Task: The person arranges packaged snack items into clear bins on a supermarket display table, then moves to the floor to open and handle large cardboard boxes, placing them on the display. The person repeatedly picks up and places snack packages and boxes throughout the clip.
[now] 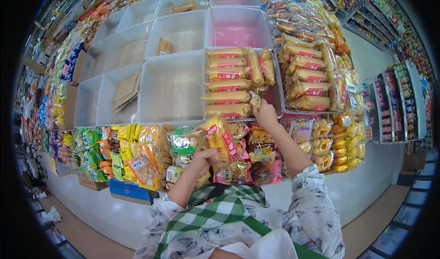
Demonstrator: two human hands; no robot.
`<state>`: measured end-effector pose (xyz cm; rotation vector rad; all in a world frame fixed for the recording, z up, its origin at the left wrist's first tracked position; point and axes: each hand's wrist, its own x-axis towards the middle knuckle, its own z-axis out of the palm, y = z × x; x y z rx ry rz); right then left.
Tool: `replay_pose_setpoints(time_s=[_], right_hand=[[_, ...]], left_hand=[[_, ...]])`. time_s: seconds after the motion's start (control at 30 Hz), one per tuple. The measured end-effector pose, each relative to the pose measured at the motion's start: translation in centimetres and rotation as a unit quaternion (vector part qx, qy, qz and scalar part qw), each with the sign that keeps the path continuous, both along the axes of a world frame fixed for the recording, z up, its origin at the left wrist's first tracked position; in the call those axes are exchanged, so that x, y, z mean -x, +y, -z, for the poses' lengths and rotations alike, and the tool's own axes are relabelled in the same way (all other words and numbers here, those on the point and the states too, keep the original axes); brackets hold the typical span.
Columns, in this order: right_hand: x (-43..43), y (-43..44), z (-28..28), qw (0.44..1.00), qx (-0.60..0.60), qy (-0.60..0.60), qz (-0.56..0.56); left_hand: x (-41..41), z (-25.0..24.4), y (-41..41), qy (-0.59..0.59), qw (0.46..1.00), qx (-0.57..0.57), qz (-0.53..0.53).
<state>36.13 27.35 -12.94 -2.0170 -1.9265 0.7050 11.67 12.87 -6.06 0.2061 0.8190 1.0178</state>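
My left hand [199,161] holds a wrapped bread roll [220,138] with a red label, tilted above the snack packs at the front edge. My right hand [266,115] reaches into a plastic bin and grips the end of another wrapped roll [254,100]; most of that roll is out of sight. Beside its fingers, several gold-wrapped rolls [227,97] lie stacked in a column, labels facing me. Behind them, two similar rolls [260,67] lie crosswise to the column.
To the right, another bin holds more wrapped rolls [309,77]. Translucent bins [172,87] extend to the left and back; one contains folded cardboard [127,90], another a single packet [165,46]. Bagged snacks [263,144] line the front edge. Shop shelves [395,101] stand at right.
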Motion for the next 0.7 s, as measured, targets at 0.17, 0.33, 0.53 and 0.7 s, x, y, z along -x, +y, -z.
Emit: replay_pose_setpoints(time_s=[0.17, 0.33, 0.53, 0.7], right_hand=[[-2.1, 1.4, -2.8, 0.985, 0.125, -0.059, -0.101], [-3.6, -0.3, -5.9, 0.993, -0.013, 0.079, -0.088], [0.2, -6.1, -12.6, 0.856, 0.170, 0.468, -0.141], [-2.1, -5.1, -13.5, 0.874, 0.100, 0.467, -0.087]], left_hand=[[-1.8, -0.9, 1.9, 0.018, 0.999, 0.036, 0.031], [-2.8, -2.6, 3.3, 0.114, 0.992, -0.024, 0.054], [-3.6, -2.8, 3.2, 0.221, 0.934, -0.105, 0.262], [-4.9, -3.6, 2.8, 0.157, 0.950, -0.090, 0.255]])
